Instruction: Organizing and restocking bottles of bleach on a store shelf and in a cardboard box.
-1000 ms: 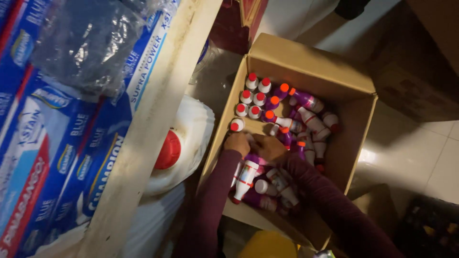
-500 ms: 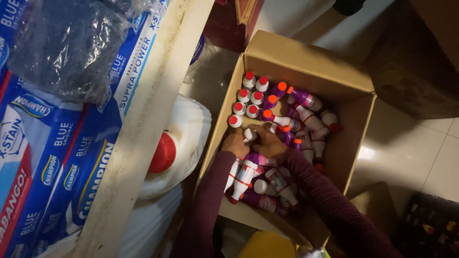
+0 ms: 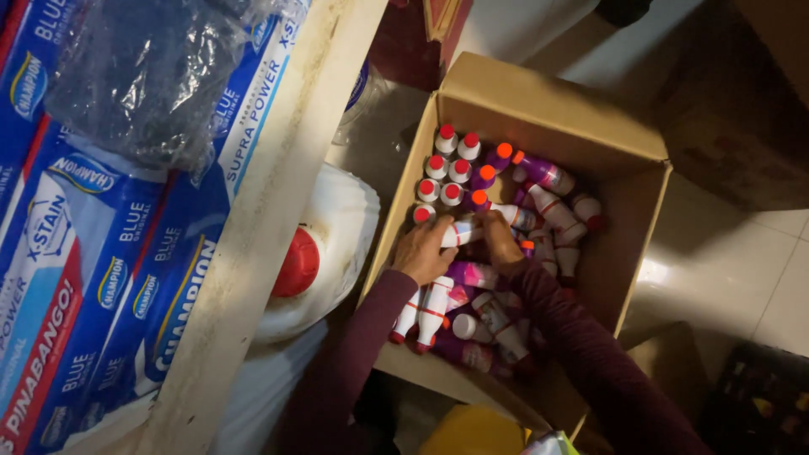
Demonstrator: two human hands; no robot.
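Note:
An open cardboard box (image 3: 628, 227) on the floor holds several small white and purple bottles with red or orange caps (image 3: 451, 168). Some stand upright in rows at the far left corner; others lie loose. My left hand (image 3: 421, 251) grips a white bottle (image 3: 462, 233) lying on its side just in front of the upright rows. My right hand (image 3: 499, 239) reaches in beside it, fingers on the same bottle's cap end. Both arms wear dark maroon sleeves.
A white jug with a red cap (image 3: 324, 244) sits left of the box. A pale wooden shelf edge (image 3: 261, 219) runs diagonally, with blue detergent packs (image 3: 93, 253) and a crumpled clear bag (image 3: 147, 67) behind it. Tiled floor (image 3: 733, 270) lies right; a yellow thing (image 3: 472, 434) is below.
Both hands have stayed in the box. The white bottle has come up between them and now lies sideways in front of the upright rows.

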